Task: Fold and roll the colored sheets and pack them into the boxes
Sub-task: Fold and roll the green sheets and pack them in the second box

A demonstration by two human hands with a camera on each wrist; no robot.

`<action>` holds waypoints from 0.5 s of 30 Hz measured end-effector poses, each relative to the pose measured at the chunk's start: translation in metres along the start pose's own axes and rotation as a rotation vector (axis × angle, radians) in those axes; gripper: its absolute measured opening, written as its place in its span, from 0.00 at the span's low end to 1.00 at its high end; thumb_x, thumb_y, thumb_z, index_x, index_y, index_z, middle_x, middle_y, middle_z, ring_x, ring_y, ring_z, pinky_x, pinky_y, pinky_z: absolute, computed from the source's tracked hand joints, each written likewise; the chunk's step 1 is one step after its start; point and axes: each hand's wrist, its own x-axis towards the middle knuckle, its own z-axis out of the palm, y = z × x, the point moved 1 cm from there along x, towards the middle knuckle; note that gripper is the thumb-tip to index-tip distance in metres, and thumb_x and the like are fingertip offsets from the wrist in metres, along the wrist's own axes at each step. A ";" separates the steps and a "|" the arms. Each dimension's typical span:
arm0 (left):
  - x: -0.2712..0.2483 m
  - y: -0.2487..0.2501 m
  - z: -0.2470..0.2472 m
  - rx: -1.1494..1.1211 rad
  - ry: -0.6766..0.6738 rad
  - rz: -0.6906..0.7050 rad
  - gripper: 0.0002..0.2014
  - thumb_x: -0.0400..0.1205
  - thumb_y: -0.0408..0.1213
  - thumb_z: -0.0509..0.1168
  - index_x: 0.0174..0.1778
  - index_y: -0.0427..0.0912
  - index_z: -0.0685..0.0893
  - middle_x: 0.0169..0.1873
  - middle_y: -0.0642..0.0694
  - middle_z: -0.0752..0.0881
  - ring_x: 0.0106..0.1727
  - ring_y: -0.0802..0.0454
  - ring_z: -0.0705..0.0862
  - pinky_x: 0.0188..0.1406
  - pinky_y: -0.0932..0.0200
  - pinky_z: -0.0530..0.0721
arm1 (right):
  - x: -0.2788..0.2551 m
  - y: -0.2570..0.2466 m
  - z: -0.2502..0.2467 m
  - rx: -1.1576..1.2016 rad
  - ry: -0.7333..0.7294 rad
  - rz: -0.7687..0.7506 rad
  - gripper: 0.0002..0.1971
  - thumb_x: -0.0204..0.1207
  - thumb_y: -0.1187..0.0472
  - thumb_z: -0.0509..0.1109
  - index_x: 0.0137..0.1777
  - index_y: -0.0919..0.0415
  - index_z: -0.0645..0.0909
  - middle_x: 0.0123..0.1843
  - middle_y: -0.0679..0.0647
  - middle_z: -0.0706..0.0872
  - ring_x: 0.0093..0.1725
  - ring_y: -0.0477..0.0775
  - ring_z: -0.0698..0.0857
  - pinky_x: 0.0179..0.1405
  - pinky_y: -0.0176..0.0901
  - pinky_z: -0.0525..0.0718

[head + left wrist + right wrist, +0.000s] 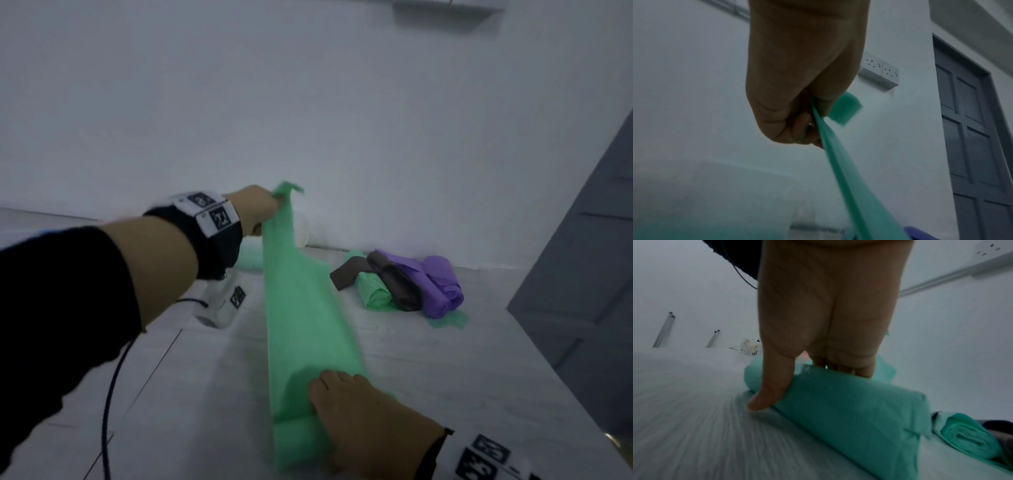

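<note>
A long green sheet (301, 308) folded into a narrow strip stretches from the near edge of the white table (445, 359) up into the air. My left hand (263, 212) pinches its far end, raised above the table; the left wrist view shows the fist (797, 123) closed on the green strip (838, 162). My right hand (352, 411) rests on the near end, which is rolled into a tube (849, 404), thumb (772, 386) on one side and fingers over the top. No box is in view.
At the back right of the table lies a pile of rolled sheets: green (375, 294), brown (397, 284) and purple (442, 284). A white device with a black cable (222, 301) sits under my left arm. A grey door (582, 274) stands at the right.
</note>
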 end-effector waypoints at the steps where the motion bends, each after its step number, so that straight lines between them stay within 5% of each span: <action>1: 0.002 0.008 -0.005 -0.002 -0.013 -0.003 0.12 0.88 0.37 0.57 0.40 0.36 0.75 0.40 0.39 0.79 0.36 0.48 0.79 0.39 0.56 0.79 | 0.000 0.001 0.000 0.049 -0.015 0.003 0.28 0.70 0.61 0.73 0.67 0.65 0.66 0.66 0.64 0.70 0.64 0.63 0.73 0.59 0.56 0.70; 3: 0.009 0.023 -0.016 -0.069 -0.039 0.005 0.10 0.87 0.35 0.58 0.40 0.37 0.74 0.39 0.42 0.78 0.37 0.51 0.78 0.39 0.60 0.79 | -0.003 0.004 0.003 0.161 -0.043 0.000 0.32 0.72 0.55 0.73 0.74 0.57 0.64 0.70 0.61 0.65 0.69 0.60 0.68 0.63 0.56 0.69; 6: 0.015 0.045 -0.034 -0.053 -0.020 -0.014 0.10 0.87 0.34 0.58 0.39 0.38 0.73 0.34 0.45 0.76 0.30 0.56 0.75 0.23 0.71 0.75 | -0.010 0.001 0.005 0.232 -0.024 -0.027 0.33 0.75 0.52 0.69 0.78 0.44 0.61 0.77 0.55 0.56 0.75 0.54 0.60 0.72 0.57 0.64; 9: 0.021 0.066 -0.048 0.089 0.139 0.052 0.14 0.87 0.38 0.58 0.36 0.38 0.71 0.29 0.44 0.73 0.13 0.58 0.71 0.09 0.72 0.66 | -0.005 -0.003 0.002 0.220 0.097 0.063 0.27 0.74 0.60 0.67 0.73 0.54 0.65 0.77 0.54 0.59 0.73 0.55 0.66 0.68 0.53 0.65; 10: 0.021 0.070 -0.053 0.149 0.180 0.101 0.14 0.87 0.40 0.59 0.38 0.36 0.73 0.32 0.41 0.76 0.14 0.57 0.76 0.12 0.70 0.71 | -0.002 -0.006 0.002 0.195 0.122 0.086 0.26 0.73 0.61 0.67 0.71 0.56 0.65 0.75 0.56 0.64 0.70 0.57 0.70 0.65 0.52 0.65; 12: 0.029 0.073 -0.063 0.339 0.268 0.195 0.19 0.86 0.45 0.59 0.56 0.28 0.76 0.50 0.32 0.82 0.42 0.46 0.88 0.42 0.57 0.85 | 0.003 -0.016 0.005 0.146 0.167 0.096 0.25 0.69 0.59 0.68 0.67 0.54 0.70 0.67 0.54 0.75 0.63 0.55 0.77 0.60 0.50 0.69; 13: 0.029 0.072 -0.063 0.406 0.246 0.243 0.24 0.86 0.44 0.59 0.69 0.27 0.72 0.63 0.29 0.79 0.56 0.42 0.84 0.58 0.52 0.81 | 0.004 -0.019 0.008 0.101 0.201 0.091 0.24 0.64 0.54 0.70 0.63 0.49 0.77 0.59 0.48 0.82 0.57 0.49 0.82 0.56 0.44 0.76; 15: 0.026 0.064 -0.066 0.096 0.152 0.283 0.30 0.85 0.36 0.62 0.82 0.39 0.58 0.76 0.32 0.66 0.60 0.43 0.80 0.66 0.50 0.77 | 0.004 -0.026 0.009 0.115 0.222 0.165 0.25 0.47 0.39 0.68 0.48 0.38 0.87 0.42 0.34 0.87 0.39 0.38 0.87 0.40 0.33 0.84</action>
